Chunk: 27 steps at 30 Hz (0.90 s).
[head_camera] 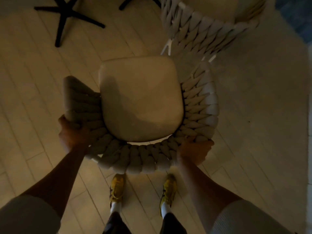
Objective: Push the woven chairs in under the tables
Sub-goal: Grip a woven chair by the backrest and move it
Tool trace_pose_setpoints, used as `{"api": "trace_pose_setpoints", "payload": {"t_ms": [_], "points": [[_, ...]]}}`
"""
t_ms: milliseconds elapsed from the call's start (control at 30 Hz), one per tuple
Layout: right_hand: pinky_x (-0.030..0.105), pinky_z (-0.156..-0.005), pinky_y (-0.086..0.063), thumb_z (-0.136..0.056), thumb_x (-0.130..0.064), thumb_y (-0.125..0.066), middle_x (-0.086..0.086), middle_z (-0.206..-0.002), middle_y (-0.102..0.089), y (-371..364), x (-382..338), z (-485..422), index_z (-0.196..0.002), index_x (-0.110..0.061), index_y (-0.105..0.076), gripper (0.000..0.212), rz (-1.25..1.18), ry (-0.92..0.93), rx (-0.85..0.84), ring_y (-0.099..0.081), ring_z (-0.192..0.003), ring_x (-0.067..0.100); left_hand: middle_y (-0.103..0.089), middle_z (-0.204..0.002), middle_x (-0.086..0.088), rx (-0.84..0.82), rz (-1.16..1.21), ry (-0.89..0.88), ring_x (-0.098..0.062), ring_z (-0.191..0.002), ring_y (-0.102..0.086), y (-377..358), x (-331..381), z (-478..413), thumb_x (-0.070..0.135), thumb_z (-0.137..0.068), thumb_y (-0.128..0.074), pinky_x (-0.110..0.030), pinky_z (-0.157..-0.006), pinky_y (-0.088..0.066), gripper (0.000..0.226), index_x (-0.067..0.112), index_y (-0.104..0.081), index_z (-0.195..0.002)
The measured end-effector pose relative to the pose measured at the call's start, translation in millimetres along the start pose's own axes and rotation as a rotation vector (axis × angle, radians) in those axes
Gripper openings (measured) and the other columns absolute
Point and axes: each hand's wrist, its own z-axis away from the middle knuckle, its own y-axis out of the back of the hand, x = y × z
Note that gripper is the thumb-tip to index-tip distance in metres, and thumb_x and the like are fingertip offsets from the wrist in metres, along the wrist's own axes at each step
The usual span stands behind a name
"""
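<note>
Head view: left hand (72, 134) and right hand (194, 152) grip the woven chair's (140, 102) back. Seat points up-frame; black table base (65, 16) sits upper left.

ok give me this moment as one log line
stage: holding chair | left hand: grips chair back rim | right hand: grips back rim | second chair: ahead right | black base: ahead left

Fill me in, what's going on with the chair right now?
A person stands behind a woven chair, left hand and right hand each gripping its braided backrest at either end of the curve. A second woven chair sits ahead on the right, and a black cross-shaped base stands ahead on the left. No tabletop is in view.
</note>
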Motion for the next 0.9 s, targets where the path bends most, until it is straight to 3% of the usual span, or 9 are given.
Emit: {"api": "trace_pose_setpoints", "payload": {"t_ms": [167,300,367,433,500,600,700,800,900], "points": [[0.044,-0.083,-0.045,-0.098,-0.027,-0.060,0.017,-0.129,-0.056,13,15,-10,-0.137,-0.004,-0.037,0.051,-0.013,0.094,-0.142,-0.062,-0.107,0.044,-0.051,-0.143,-0.019,0.014,0.040,-0.088,-0.042,-0.122,-0.056,-1,-19,39,0.031,-0.093,-0.061,-0.062,-0.096,-0.052,0.068,0.018,-0.028,-0.152],[0.052,-0.093,-0.053,-0.090,-0.027,-0.059,0.018,-0.132,-0.056,28,31,-14,-0.145,-0.009,-0.031,0.064,-0.039,0.213,-0.320,-0.062,-0.112,0.045,0.002,-0.169,-0.021,-0.030,-0.082,-0.285,-0.045,-0.154,-0.007,-11,-40,102,0.012,-0.097,-0.057,-0.067,-0.115,-0.032,0.090,0.017,0.004,-0.163],[0.048,-0.092,-0.055,-0.082,-0.033,-0.057,0.019,-0.134,-0.052,36,37,-17,-0.148,-0.011,-0.027,0.075,-0.052,0.314,-0.375,-0.062,-0.112,0.044,0.021,-0.168,-0.017,-0.046,-0.181,-0.339,-0.043,-0.154,0.013,-16,-49,130,0.017,-0.099,-0.055,-0.070,-0.114,-0.030,0.085,0.017,-0.001,-0.164],[0.038,-0.089,-0.051,-0.080,-0.035,-0.059,0.021,-0.139,-0.045,42,40,-20,-0.151,-0.009,-0.024,0.084,-0.056,0.415,-0.377,-0.058,-0.115,0.041,0.025,-0.167,-0.016,-0.078,-0.264,-0.403,-0.044,-0.153,0.020,-15,-50,150,0.030,-0.103,-0.048,-0.071,-0.117,-0.023,0.069,0.014,-0.017,-0.163],[0.038,-0.093,-0.050,-0.079,-0.041,-0.062,0.022,-0.146,-0.038,46,42,-25,-0.156,-0.006,-0.018,0.095,-0.027,0.516,-0.374,-0.052,-0.123,0.039,0.023,-0.167,-0.017,-0.124,-0.335,-0.455,-0.044,-0.152,0.022,-13,-51,160,0.038,-0.106,-0.041,-0.069,-0.121,-0.012,0.058,0.010,-0.033,-0.157],[0.055,-0.108,-0.046,-0.084,-0.041,-0.067,0.024,-0.160,-0.023,55,42,-34,-0.159,-0.004,-0.015,0.098,0.178,0.752,-0.307,-0.038,-0.137,0.044,0.009,-0.170,-0.017,-0.180,-0.444,-0.560,-0.039,-0.154,0.020,-2,-46,166,0.047,-0.107,-0.038,-0.062,-0.124,-0.001,0.053,0.008,-0.053,-0.140],[0.060,-0.113,-0.038,-0.090,-0.054,-0.059,0.028,-0.161,-0.016,62,43,-50,-0.144,-0.006,-0.044,0.074,0.399,1.045,-0.244,-0.026,-0.146,0.046,-0.027,-0.165,-0.018,-0.260,-0.632,-0.754,-0.032,-0.158,0.004,6,-41,166,0.062,-0.105,-0.026,-0.058,-0.126,-0.005,0.071,0.008,-0.059,-0.136],[0.059,-0.121,-0.025,-0.093,-0.065,-0.057,0.024,-0.163,-0.025,72,41,-76,-0.123,-0.008,-0.065,0.065,0.554,1.376,-0.278,-0.017,-0.156,0.039,-0.063,-0.137,-0.005,-0.352,-0.741,-0.842,-0.025,-0.144,-0.039,15,-34,155,0.083,-0.094,-0.019,-0.053,-0.127,-0.009,0.090,0.016,-0.066,-0.130],[0.059,-0.124,-0.016,-0.095,-0.075,-0.047,0.011,-0.154,-0.048,80,32,-97,-0.121,-0.013,-0.070,0.071,0.715,1.680,-0.412,-0.022,-0.156,0.030,-0.068,-0.130,0.005,-0.504,-0.844,-0.932,-0.018,-0.133,-0.053,17,-20,141,0.100,-0.077,-0.018,-0.048,-0.124,-0.021,0.103,0.025,-0.064,-0.132]]}}
